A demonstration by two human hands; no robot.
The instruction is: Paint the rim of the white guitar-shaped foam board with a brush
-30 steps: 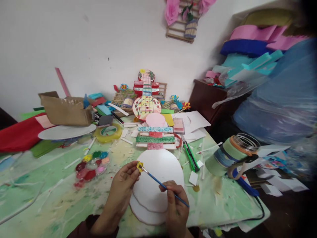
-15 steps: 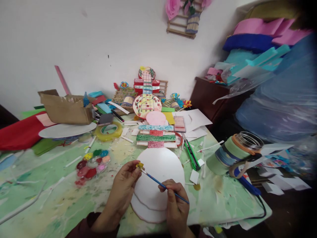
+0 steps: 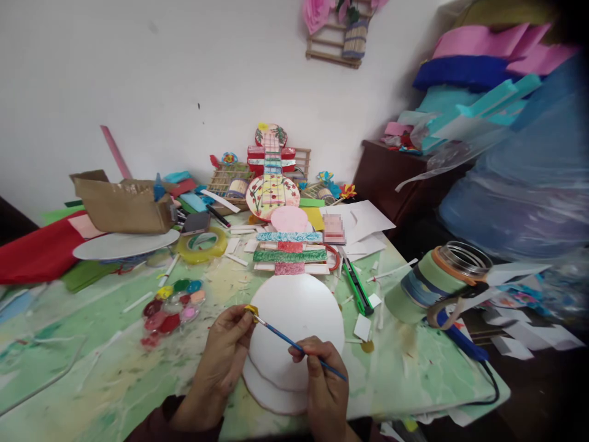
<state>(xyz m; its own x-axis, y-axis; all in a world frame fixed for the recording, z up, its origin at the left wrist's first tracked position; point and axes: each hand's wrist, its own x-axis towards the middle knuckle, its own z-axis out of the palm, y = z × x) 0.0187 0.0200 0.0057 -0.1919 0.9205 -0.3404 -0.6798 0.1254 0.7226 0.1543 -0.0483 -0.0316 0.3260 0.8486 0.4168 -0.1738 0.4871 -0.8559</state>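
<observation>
My left hand [image 3: 225, 353] pinches a small yellow flower-shaped piece [image 3: 251, 310] between thumb and fingers. My right hand [image 3: 324, 383] grips a thin blue paintbrush [image 3: 294, 345], whose tip touches the yellow piece. Both hands hover over stacked white foam boards [image 3: 294, 313] with rounded tops, lying on the green-stained table [image 3: 92, 374]. A round paint palette [image 3: 172, 305] with red, green, yellow and blue wells sits left of my left hand.
Behind the boards lie painted strips [image 3: 289, 253] and a decorated guitar-shaped craft [image 3: 272, 187]. A green utility knife [image 3: 358, 287], yellow tape roll [image 3: 201, 244], cardboard box [image 3: 123, 202], white disc [image 3: 125, 244] and a sleeved glass jar [image 3: 435, 282] surround them. Foam sheets [image 3: 478, 73] pile up at the right.
Both hands have shifted slightly left and down with the yellow piece and the brush. The brush tip stays against the piece.
</observation>
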